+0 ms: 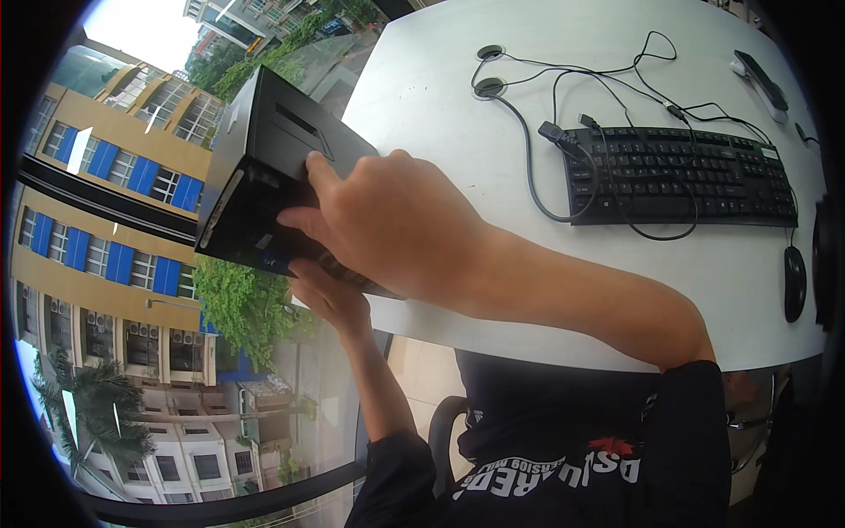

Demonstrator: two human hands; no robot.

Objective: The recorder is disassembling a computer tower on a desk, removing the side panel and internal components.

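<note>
Table [422, 114] lies toward one o'clock; at ten I see the case [264, 158], at two the keyboard [679, 176]. The right hand [387, 216] spreads thumb and forefinger against the case; the left hand [337, 297] is beneath, its grip I cannot tell.

The computer case [251, 163] is black, like the keyboard [682, 198], the mouse [794, 286] and the shirt [563, 405] with its white print [535, 473] and red leaf [612, 445]; the surface [422, 110] is white, the building [97, 297] ochre with blue panels [97, 255]
</note>
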